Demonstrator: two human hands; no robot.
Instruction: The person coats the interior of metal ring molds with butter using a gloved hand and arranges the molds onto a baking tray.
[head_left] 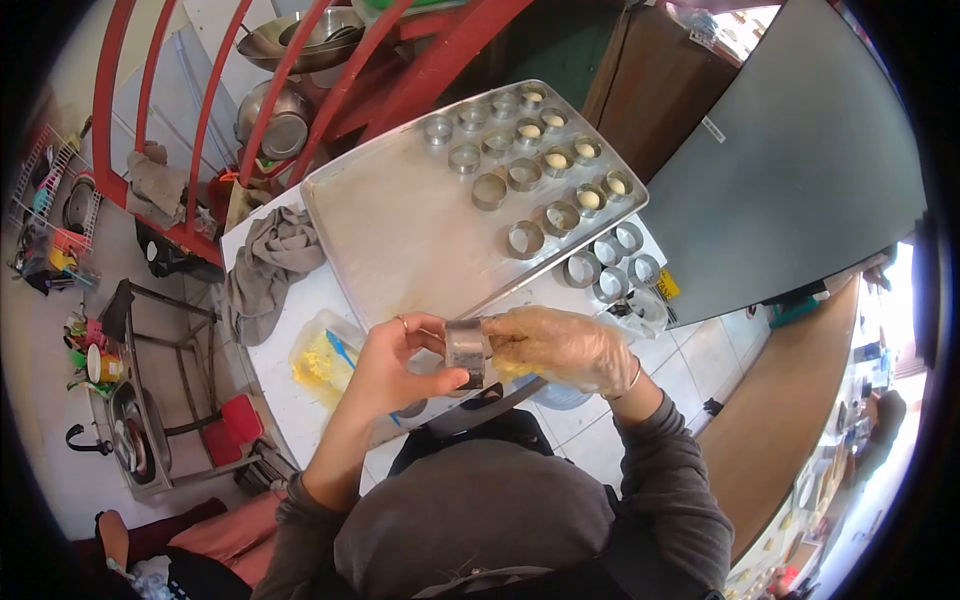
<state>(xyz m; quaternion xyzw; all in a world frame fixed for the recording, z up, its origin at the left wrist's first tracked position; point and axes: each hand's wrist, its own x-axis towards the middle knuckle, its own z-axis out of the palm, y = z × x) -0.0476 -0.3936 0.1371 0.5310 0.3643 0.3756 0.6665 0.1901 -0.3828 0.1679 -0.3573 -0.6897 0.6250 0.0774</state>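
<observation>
One ring pinched between left hand and gloved right hand, just off the tray's near edge; bare metal opens leftward beyond!

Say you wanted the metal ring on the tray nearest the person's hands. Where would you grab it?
Probably pinch the ring's outer wall on opposite sides, coming from above: it stands open end up, with a thin wall, and bare tray leaves finger room.
</observation>
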